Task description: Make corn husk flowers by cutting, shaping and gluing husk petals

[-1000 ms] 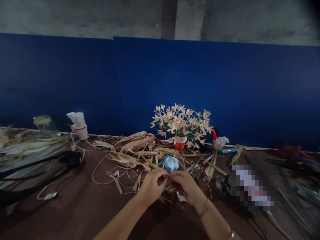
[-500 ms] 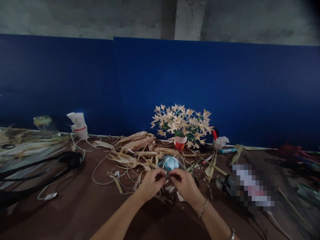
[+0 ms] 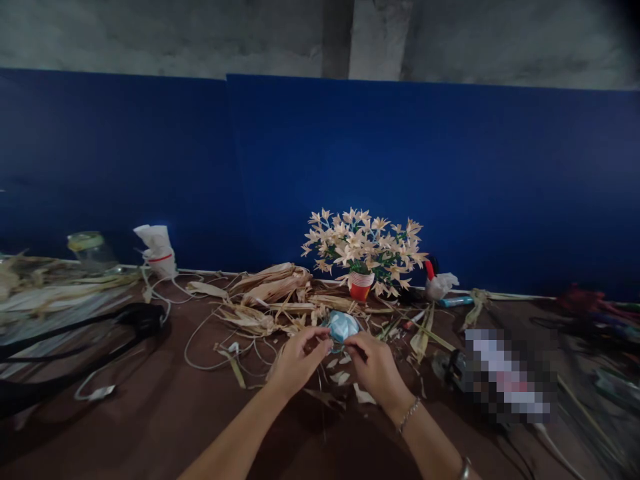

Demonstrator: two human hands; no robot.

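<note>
My left hand (image 3: 301,357) is low over the table's middle, fingers curled and thumb near the index fingertip. Whatever thin thing it may pinch is too small to make out. To its right, my right hand (image 3: 375,367), with a bracelet at the wrist, pinches thumb and forefinger together; what lies between them is hidden. A small gap separates the two hands. Just beyond the fingertips rests a shiny, light-blue crumpled bundle (image 3: 343,325). Behind it, pale star-shaped flowers with green leaves (image 3: 355,247) rise from a red paper cup (image 3: 360,287).
Dried corn husks (image 3: 275,283) lie behind my left hand. White cables (image 3: 200,363), a black strap (image 3: 143,320) and a glass jar (image 3: 91,250) are leftward. A turquoise object (image 3: 456,301) and a blurred-out item (image 3: 507,377) lie rightward. A blue partition (image 3: 320,147) stands behind.
My hands have moved slightly apart: the fingertips nearly met before, and a gap now shows between them. The left thumb and index finger have spread a little. Things on the table stay put.
</note>
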